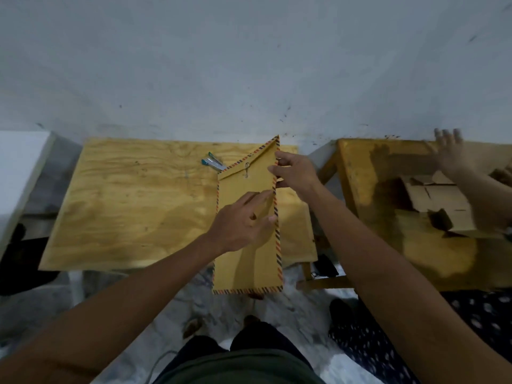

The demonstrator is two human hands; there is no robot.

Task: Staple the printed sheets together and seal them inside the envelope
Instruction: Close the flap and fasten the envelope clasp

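The envelope (247,245) hangs mid-frame, over the worktop's (133,200) near edge: light, thin, floppy paper, probably stiffened by sheets inside. The right hand (295,170) pinches its upper right edge by the flap; the left hand (243,220) lies flat-fingered on its face. Best held by the edges.

Plywood table (124,206) against wall; stapler (212,164) lies on far part (partly behind envelope (246,261)).
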